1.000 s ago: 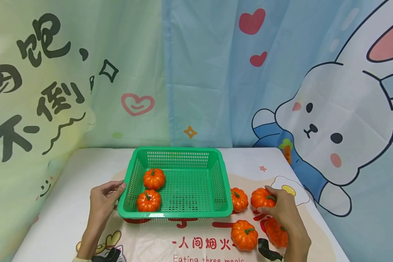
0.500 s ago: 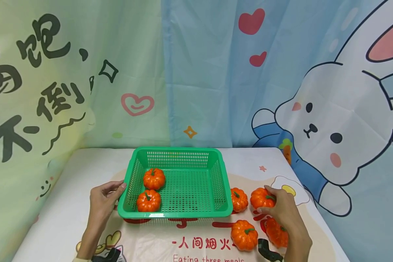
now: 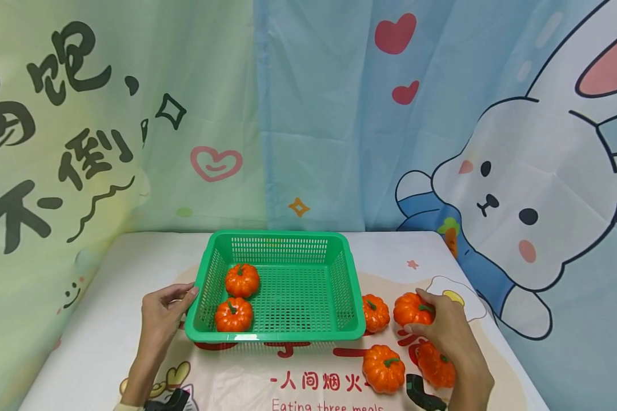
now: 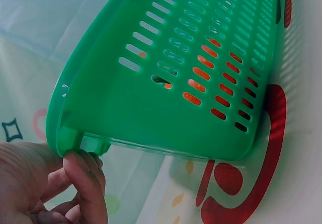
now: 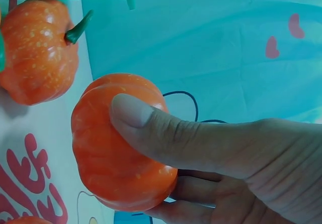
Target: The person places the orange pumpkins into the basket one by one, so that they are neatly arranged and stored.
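The toy pumpkin is squat, glossy orange and shallowly ribbed, with a few paler flecks; its green stem points to three o'clock in the head view. It sits at ten o'clock from the right hand, gripped between thumb and fingers. Around it lie a loose pumpkin at nine o'clock, a second loose pumpkin at seven and a third loose pumpkin at five. The left hand pinches the green slotted basket at its nine-o'clock edge; two pumpkins rest inside.
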A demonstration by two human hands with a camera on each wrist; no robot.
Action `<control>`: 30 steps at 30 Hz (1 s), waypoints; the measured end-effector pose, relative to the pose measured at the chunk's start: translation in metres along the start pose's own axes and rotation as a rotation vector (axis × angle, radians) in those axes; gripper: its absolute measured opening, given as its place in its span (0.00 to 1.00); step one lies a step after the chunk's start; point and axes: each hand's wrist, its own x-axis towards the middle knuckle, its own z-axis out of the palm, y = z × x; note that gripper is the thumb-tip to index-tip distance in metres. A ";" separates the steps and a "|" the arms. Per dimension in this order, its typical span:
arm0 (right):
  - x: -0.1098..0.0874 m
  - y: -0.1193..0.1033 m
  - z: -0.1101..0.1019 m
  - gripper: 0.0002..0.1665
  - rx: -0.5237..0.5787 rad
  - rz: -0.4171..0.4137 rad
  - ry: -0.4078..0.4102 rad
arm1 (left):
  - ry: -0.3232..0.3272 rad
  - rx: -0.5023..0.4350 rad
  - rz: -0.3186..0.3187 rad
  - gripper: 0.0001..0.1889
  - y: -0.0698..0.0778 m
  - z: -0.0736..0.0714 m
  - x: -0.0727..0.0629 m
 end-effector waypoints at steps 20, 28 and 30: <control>-0.010 -0.018 -0.011 0.53 -0.048 -0.070 -0.002 | 0.006 0.013 0.020 0.18 -0.002 0.001 0.000; -0.013 -0.028 -0.011 0.54 -0.052 -0.078 -0.008 | 0.010 0.003 0.017 0.16 -0.001 0.002 0.001; -0.014 -0.029 -0.011 0.53 -0.053 -0.092 -0.008 | 0.010 0.005 0.017 0.16 -0.001 0.002 0.001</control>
